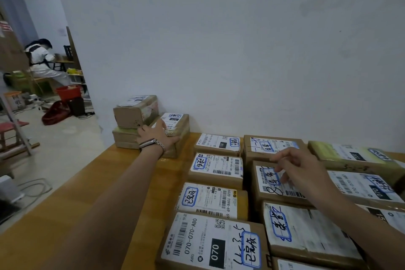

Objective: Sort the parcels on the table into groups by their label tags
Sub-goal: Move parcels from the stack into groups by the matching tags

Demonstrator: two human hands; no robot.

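I see my left hand (158,138), watch strap at the wrist, laid flat on a tagged parcel (175,131) at the table's (105,173) far corner against the wall. Just left of that parcel sit two stacked boxes (133,120). Right of it run rows of labelled parcels (215,173), lying flat with blue-stamped tags up. My right hand (300,166) hovers over the rows, fingers loosely spread and pointing down, gripping nothing. Far left of the corner parcel, a seated person (42,59) works beyond a doorway.
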